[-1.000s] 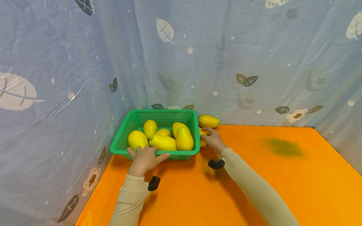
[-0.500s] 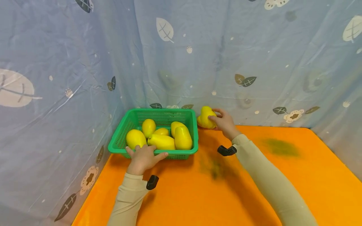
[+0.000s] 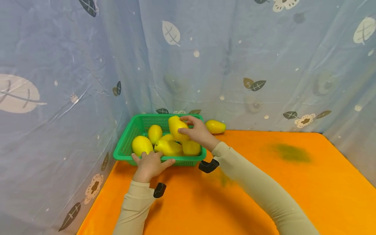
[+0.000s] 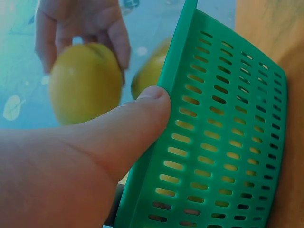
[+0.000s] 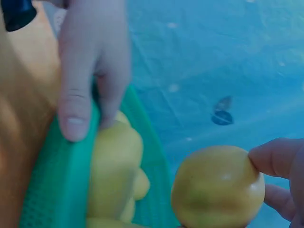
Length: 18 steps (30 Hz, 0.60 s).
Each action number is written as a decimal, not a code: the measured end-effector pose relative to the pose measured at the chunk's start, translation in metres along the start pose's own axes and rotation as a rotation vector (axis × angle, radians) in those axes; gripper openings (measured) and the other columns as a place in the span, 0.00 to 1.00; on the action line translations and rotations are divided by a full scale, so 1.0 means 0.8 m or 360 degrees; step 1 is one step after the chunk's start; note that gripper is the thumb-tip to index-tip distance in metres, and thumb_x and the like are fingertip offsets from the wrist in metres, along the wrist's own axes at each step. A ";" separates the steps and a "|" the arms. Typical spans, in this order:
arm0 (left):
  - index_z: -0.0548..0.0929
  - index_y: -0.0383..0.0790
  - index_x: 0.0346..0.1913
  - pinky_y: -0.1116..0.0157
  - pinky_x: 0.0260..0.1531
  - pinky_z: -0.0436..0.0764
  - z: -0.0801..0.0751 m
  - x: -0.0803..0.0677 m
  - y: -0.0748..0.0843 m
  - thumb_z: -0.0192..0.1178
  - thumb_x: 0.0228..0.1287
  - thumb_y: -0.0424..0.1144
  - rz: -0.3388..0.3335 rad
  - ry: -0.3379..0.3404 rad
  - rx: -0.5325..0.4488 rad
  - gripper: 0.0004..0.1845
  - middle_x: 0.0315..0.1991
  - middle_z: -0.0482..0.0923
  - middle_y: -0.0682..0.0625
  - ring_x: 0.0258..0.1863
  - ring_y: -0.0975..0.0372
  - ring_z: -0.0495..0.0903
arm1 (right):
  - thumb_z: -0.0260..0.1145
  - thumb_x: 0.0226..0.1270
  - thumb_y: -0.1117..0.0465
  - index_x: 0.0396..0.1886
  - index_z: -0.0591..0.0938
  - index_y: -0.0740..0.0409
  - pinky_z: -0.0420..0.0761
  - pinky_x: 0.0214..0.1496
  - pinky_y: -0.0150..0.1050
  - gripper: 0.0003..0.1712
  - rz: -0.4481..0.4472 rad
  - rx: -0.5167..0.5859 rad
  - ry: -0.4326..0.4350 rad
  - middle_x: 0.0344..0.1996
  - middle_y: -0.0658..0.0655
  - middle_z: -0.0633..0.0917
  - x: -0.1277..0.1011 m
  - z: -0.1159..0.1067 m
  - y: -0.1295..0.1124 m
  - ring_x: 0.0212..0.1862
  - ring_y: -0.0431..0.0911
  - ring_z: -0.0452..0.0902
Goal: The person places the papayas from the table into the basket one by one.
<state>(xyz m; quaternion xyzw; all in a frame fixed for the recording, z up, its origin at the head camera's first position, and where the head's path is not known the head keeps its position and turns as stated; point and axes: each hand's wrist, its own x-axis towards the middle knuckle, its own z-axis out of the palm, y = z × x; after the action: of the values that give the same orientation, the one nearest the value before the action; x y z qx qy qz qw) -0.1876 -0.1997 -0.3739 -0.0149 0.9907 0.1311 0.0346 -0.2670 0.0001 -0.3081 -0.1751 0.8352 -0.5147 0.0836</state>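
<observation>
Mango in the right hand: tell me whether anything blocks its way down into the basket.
Nothing outside the basket blocks it: the right hand holds the mango over the basket's inside. Directly below lie other mangoes, so it would land on them. The left hand grips the near rim.

Smooth yellow oval mango, upright above green perforated plastic basket of five similar fruits.

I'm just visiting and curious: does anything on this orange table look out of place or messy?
One yellow fruit lies on the table outside the green basket, by the curtain, while the others sit inside. A dark greenish smudge also marks the orange cloth to the right. Nothing looks spilled or broken.
</observation>
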 end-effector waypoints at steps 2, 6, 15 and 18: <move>0.80 0.42 0.67 0.19 0.64 0.41 0.001 0.000 0.001 0.57 0.67 0.70 0.0002 0.0003 -0.0010 0.39 0.62 0.79 0.33 0.63 0.29 0.69 | 0.68 0.73 0.54 0.72 0.74 0.46 0.83 0.62 0.51 0.30 -0.0009 -0.0108 0.0005 0.72 0.61 0.73 0.002 0.012 0.003 0.71 0.57 0.72; 0.81 0.41 0.66 0.19 0.64 0.41 0.001 0.001 0.002 0.58 0.66 0.69 0.0002 0.0015 -0.0024 0.40 0.61 0.80 0.34 0.63 0.29 0.69 | 0.68 0.71 0.55 0.71 0.75 0.49 0.79 0.68 0.53 0.29 -0.0029 -0.0267 0.0049 0.70 0.60 0.75 0.005 0.028 0.007 0.72 0.57 0.71; 0.82 0.40 0.64 0.19 0.64 0.41 0.000 0.000 0.000 0.58 0.66 0.69 0.0010 0.0031 -0.0032 0.38 0.59 0.81 0.34 0.61 0.29 0.70 | 0.67 0.72 0.57 0.65 0.80 0.54 0.81 0.65 0.50 0.24 -0.0096 -0.0398 0.0088 0.67 0.58 0.80 0.006 0.044 0.008 0.66 0.56 0.78; 0.82 0.40 0.64 0.19 0.64 0.41 0.000 0.000 -0.001 0.58 0.66 0.69 0.0007 0.0027 -0.0031 0.39 0.59 0.80 0.34 0.61 0.29 0.71 | 0.67 0.72 0.57 0.66 0.80 0.54 0.82 0.65 0.50 0.24 -0.0086 -0.0387 0.0094 0.67 0.58 0.80 0.005 0.046 0.009 0.65 0.56 0.79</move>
<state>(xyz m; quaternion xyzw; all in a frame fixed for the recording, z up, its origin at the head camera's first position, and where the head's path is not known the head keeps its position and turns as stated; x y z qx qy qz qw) -0.1875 -0.2005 -0.3742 -0.0140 0.9896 0.1406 0.0258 -0.2603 -0.0289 -0.3307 -0.1911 0.8885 -0.4165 0.0231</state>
